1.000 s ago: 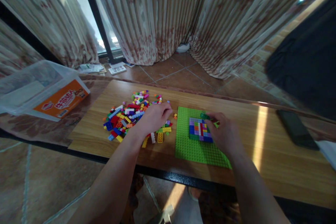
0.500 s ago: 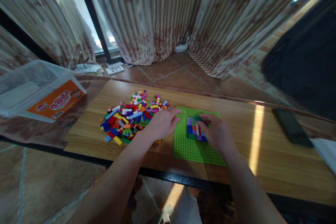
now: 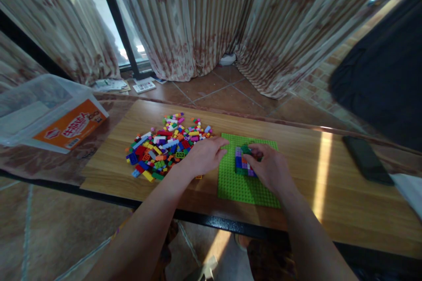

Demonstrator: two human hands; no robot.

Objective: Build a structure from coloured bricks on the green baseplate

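Observation:
A green studded baseplate (image 3: 231, 189) lies on the table, bearing a block of multicoloured toy bricks (image 3: 241, 166). My right hand (image 3: 268, 164) is over that block, thumb and fingers closed on a dark green brick (image 3: 245, 149) at its far edge. Whether this brick sits fully on the block cannot be made out. My left hand (image 3: 207, 156) hovers by the plate's left edge, fingers apart and holding nothing. Left of it spreads a pile of loose toy bricks (image 3: 165, 145) in many colours, partly hidden by the hand.
A clear plastic box (image 3: 49, 90) with an orange label stands at the left. A dark phone (image 3: 366, 158) lies at the right, beside something white (image 3: 407, 191). Papers (image 3: 144, 86) lie beyond the table, before the striped curtains (image 3: 184, 22).
My right hand has shifted slightly left with the dark green brick, covering more of the block. The left hand has barely moved.

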